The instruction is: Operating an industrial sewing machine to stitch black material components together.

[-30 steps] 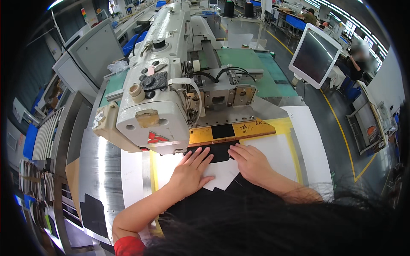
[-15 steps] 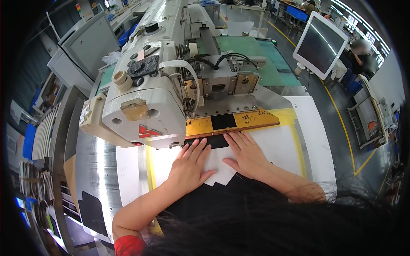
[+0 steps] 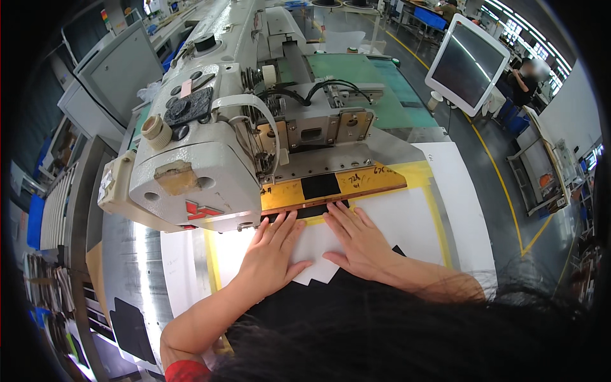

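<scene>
Both hands lie flat on a white sheet point(image 3: 315, 254) on the machine bed. My left hand point(image 3: 272, 249) presses its left part, fingers spread toward the machine. Beside it, my right hand point(image 3: 356, 239) holds down the right part. The fingertips touch a strip of black fabric point(image 3: 305, 213) at the edge of a yellow clamp plate point(image 3: 369, 181) that has a black square window point(image 3: 320, 186). A large cream industrial sewing machine point(image 3: 197, 172) stands over the plate. More black fabric point(image 3: 299, 299) lies under my wrists.
A yellow-edged white template board point(image 3: 439, 223) covers the bed. A grey monitor point(image 3: 469, 63) stands at the far right, another screen point(image 3: 121, 67) at the far left. A green mat point(image 3: 375, 83) lies behind the machine. Black pieces point(image 3: 130, 328) rest at the left edge. Another person point(image 3: 525, 76) stands far off.
The view has drawn closer to the machine. Both hands have slid slightly forward, fingertips now at the clamp plate's edge.
</scene>
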`<action>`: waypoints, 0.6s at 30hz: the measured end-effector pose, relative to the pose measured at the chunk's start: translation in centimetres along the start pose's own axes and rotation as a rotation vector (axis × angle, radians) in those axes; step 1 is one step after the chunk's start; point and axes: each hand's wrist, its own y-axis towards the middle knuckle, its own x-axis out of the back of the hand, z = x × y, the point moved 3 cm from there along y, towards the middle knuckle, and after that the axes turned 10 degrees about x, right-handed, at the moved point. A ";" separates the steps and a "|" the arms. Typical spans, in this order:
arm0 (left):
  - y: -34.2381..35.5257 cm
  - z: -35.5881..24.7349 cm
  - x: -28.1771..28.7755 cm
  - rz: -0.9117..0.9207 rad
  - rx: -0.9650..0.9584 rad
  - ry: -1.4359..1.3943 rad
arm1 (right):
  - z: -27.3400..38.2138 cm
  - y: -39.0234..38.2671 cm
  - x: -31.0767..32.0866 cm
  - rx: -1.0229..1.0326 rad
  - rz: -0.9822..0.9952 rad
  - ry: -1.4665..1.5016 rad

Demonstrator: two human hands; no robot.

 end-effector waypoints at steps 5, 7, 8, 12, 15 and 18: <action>0.1 -0.1 0.1 0.025 -0.022 -0.008 | -0.1 0.2 0.0 -0.004 -0.007 0.008; 0.3 -0.1 0.1 0.023 -0.028 0.000 | -0.2 0.2 -0.2 -0.010 -0.006 0.006; 0.3 -0.1 0.1 0.023 -0.027 -0.001 | -0.2 0.2 -0.2 -0.014 -0.005 0.003; 0.3 0.0 0.0 0.025 -0.023 -0.006 | -0.1 0.2 -0.1 0.000 -0.018 -0.002; 0.2 0.2 0.0 0.030 -0.019 -0.023 | 0.5 -0.1 0.4 0.004 0.014 -0.026; 0.1 0.1 0.1 0.019 -0.022 -0.046 | 0.4 -0.3 0.5 -0.004 0.038 -0.054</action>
